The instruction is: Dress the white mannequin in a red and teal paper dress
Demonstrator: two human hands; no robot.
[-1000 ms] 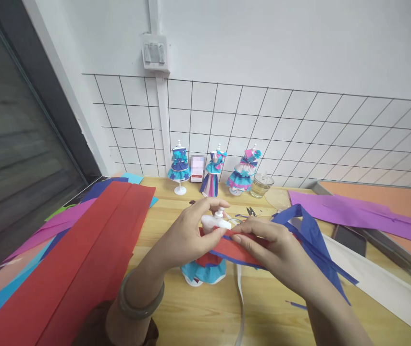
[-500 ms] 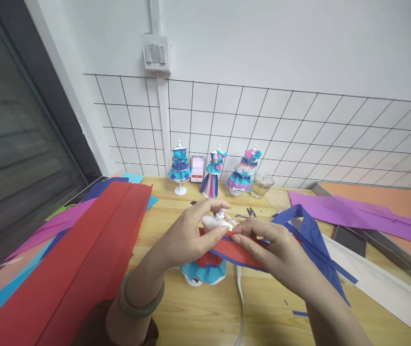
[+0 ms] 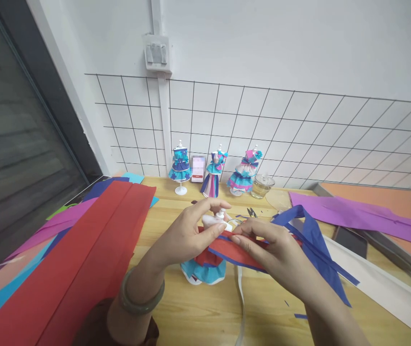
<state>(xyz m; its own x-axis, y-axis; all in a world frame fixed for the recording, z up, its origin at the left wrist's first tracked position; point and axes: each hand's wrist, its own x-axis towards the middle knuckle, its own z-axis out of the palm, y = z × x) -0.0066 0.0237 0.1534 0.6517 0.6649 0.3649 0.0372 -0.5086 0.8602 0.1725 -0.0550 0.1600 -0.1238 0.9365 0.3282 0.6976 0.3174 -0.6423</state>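
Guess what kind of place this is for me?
Probably a craft table: little dressed mannequins stand at the back, big coloured sheets lie on both sides, and the right fingers pinch a blue-edged red strip.

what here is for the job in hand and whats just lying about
In hand:
- red strip with blue edging, in right hand
- white mannequin, in left hand

Apparently lying about:
- three dressed mannequins behind
- glass cup
- propped phone
- blue offcut
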